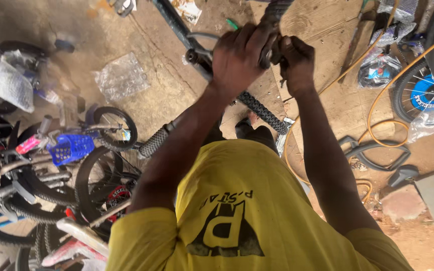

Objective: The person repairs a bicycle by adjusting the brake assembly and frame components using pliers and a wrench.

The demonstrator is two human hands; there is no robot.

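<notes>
Clamping down from above, the left hand (237, 57) wraps its fingers over a dark handlebar (269, 50) where a lever bracket sits, the grip closed tight round the bar, apparently to keep it from turning. Just beside it, touching the same part, the right hand (297, 60) is closed in a fist on the bar end or on a small tool; which of the two I cannot tell, since the fingers hide it. Both arms reach straight out from the yellow shirt (242, 211), so the bar sits high and close in front of the person, likely for leverage. Below the hands a knobby tyre (262, 111) slants down toward the body, and a dark frame tube (177, 22) runs up and left from the bar. A ribbed grey handle (152, 143) pokes out under the left forearm. Further off, a small bike with a blue basket (71, 148) stands at left, a clear plastic bag (121, 78) lies on the dirt floor (161, 90), and an orange hose (377, 108) loops over wooden boards (337, 100) at right.
</notes>
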